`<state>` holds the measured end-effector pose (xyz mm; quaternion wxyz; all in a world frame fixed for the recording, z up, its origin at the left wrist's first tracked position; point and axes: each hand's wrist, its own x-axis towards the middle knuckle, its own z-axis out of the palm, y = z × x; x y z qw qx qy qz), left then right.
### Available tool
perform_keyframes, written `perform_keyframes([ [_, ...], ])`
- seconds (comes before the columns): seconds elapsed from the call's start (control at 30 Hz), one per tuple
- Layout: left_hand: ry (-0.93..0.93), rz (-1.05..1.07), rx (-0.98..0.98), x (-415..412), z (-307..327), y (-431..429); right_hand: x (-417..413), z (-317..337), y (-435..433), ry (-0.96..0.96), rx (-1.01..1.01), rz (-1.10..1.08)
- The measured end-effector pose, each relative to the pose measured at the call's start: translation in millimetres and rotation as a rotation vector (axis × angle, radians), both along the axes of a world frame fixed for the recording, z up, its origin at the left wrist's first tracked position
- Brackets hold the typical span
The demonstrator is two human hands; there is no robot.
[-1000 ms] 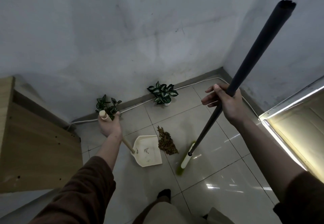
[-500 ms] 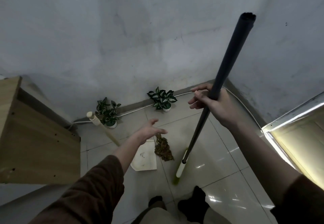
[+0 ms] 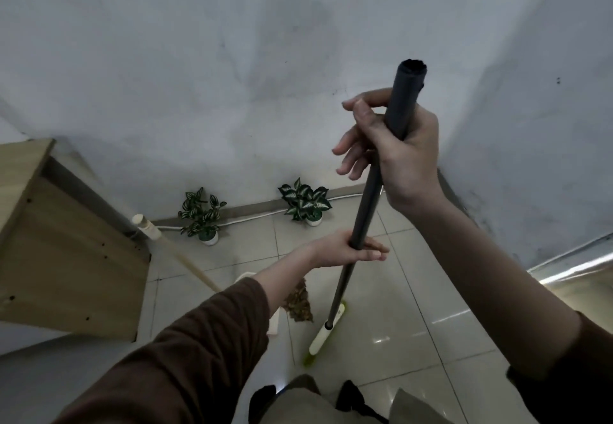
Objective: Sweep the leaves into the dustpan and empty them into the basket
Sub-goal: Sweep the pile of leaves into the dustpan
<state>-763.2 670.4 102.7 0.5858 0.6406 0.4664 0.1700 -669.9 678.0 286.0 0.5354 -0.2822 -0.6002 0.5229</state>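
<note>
— Both hands on the broom (image 3: 365,211), are they?

— Near enough; the right hand (image 3: 398,148) grips the dark pole just under its top end, thumb and forefinger curled round it, the other fingers hanging looser on the left side; the left hand (image 3: 345,249) lies across the pole further down, fingers almost straight and touching it, not curled round it.

— And the broom head?

— White and green, down on the tiled floor (image 3: 414,330), close to the person's feet; the pole leans up from it towards the right hand.

— Where are the leaves (image 3: 300,304)?

— One brown heap on the tiles, just left of the broom head with a little gap between; the left forearm hides part of the heap.

— The dustpan (image 3: 274,324)?

— White, flat on the floor on the far side of the leaves from the broom, mostly behind the brown sleeve (image 3: 185,357); whether the leaves touch its lip I cannot tell; its wooden handle (image 3: 180,259) slants up to the left, free of both hands.

— Anything else about?

— Two small potted plants (image 3: 202,216) (image 3: 305,200) stand at the foot of the wall (image 3: 232,59); a white cable (image 3: 255,218) runs along the skirting behind them; a wooden cabinet (image 3: 66,251) stands on the left.
</note>
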Motion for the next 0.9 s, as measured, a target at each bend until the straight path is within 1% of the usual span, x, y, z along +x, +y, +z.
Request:
perform_keyframes([
  [0.07,0.044,-0.014,0.024,0.9,1.9,3.5,0.3,0.0,4.5,-0.009,0.014,0.048],
  [0.13,0.096,0.024,0.062,0.2,3.7,7.2,-1.5,1.1,8.7,-0.026,0.028,0.11],
  [0.33,0.156,0.248,0.195,-9.5,16.6,23.5,-18.9,19.9,22.8,-0.04,0.117,0.181],
  [0.4,0.193,0.365,0.248,-14.3,19.7,30.0,-27.4,25.9,26.0,-0.045,0.137,0.166],
  [0.47,0.194,0.528,0.267,-21.0,19.3,35.6,-37.0,28.8,28.8,-0.032,0.146,0.147],
  [0.57,0.153,0.747,0.259,-30.7,13.0,38.7,-53.2,25.4,29.7,-0.014,0.137,0.16],
  [0.7,0.085,0.986,0.253,-41.3,2.6,34.6,-72.6,10.4,28.2,-0.078,0.068,0.25],
  [0.8,0.139,1.057,0.256,-53.7,-6.7,31.4,-79.3,-2.1,26.8,-0.149,0.092,0.403],
  [0.9,0.213,1.009,0.172,-70.4,-15.2,30.3,-82.7,-9.5,21.3,-0.223,0.105,0.524],
])
